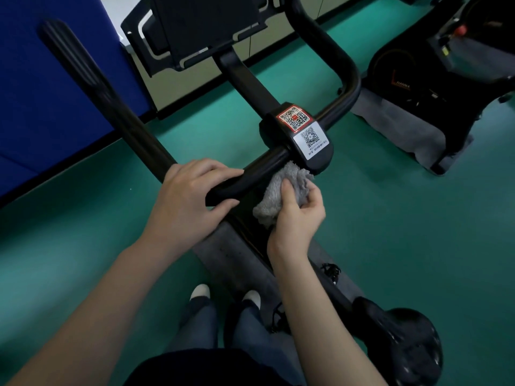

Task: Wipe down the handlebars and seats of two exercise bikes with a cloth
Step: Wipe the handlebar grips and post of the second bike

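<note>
**Forearms in foreground; cloth on handlebar beside centre clamp**

Bare forearms [97, 302] reach forward from the bottom edge, over blue jeans [200, 324] and white-toed shoes [200, 291].

Room: green floor [390, 218], smooth, with a soft sheen, fills most of the view. Blue panel [41, 93] stands along the left side. Pale cabinet fronts [195, 87] run along the far edge.

Near bike: it stands on a grey mat [223, 252]. Black handlebar [267, 165] crosses mid-frame, with one prong running up-left and a loop curving up-right. Console holder [200, 29] sits at the top on a stem. Black seat [404, 344] is at lower right, well apart from both hands.

Second bike [446, 79]: upper right, black, on its own grey mat [390, 118].

Left hand [192, 199]: wrapped over the bar at its left bend, fingers [220, 169] across the top, thumb beneath.

Right hand [298, 215]: fingers curled round a bunched grey cloth [278, 190], thumb pressing it from the front.

Cloth: its upper edge touches the near side of the bar, between the left hand and the centre clamp [301, 135].

Clamp carries two QR stickers, one red-bordered, one white.
</note>
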A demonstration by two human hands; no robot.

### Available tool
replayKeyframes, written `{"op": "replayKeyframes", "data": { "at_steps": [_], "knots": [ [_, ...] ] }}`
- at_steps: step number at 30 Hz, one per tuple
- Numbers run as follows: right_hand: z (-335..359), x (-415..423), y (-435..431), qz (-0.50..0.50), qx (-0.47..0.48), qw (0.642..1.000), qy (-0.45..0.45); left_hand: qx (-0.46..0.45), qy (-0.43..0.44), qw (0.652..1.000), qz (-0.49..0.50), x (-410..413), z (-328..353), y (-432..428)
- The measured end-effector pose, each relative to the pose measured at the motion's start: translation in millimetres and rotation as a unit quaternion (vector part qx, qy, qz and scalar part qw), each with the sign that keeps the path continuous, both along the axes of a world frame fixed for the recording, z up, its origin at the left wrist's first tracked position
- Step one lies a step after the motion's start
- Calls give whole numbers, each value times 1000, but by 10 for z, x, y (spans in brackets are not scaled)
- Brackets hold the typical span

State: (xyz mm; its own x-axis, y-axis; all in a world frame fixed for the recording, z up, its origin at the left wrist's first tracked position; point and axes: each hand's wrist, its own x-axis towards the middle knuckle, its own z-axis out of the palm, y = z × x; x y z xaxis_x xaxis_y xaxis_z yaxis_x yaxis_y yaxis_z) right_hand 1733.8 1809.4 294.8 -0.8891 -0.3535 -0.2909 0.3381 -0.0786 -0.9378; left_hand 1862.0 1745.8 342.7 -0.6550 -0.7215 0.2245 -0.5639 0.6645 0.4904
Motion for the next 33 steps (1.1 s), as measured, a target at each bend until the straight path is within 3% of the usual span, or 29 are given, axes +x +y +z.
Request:
{"op": "replayKeyframes", "data": {
  "at_steps": [4, 14, 19, 24, 33],
  "knots": [
    [-6, 103, -57, -4, -24, 999, -27, 0, 6, 1000, 4, 6, 6, 15],
    [-191, 341, 149, 135, -79, 987, -19, -7, -1, 1000, -6, 17, -5, 10],
    [-257, 142, 5, 98, -142, 979, -109, -5, 2, 1000, -5, 22, -9, 12],
    [-230, 7, -262, 66, -190, 972, -125, -9, 1, 1000, -5, 20, -16, 15],
    [-270, 187, -123, 198, -191, 954, -117, -26, -1, 1000, -11, 27, -25, 2]
  ]
}}
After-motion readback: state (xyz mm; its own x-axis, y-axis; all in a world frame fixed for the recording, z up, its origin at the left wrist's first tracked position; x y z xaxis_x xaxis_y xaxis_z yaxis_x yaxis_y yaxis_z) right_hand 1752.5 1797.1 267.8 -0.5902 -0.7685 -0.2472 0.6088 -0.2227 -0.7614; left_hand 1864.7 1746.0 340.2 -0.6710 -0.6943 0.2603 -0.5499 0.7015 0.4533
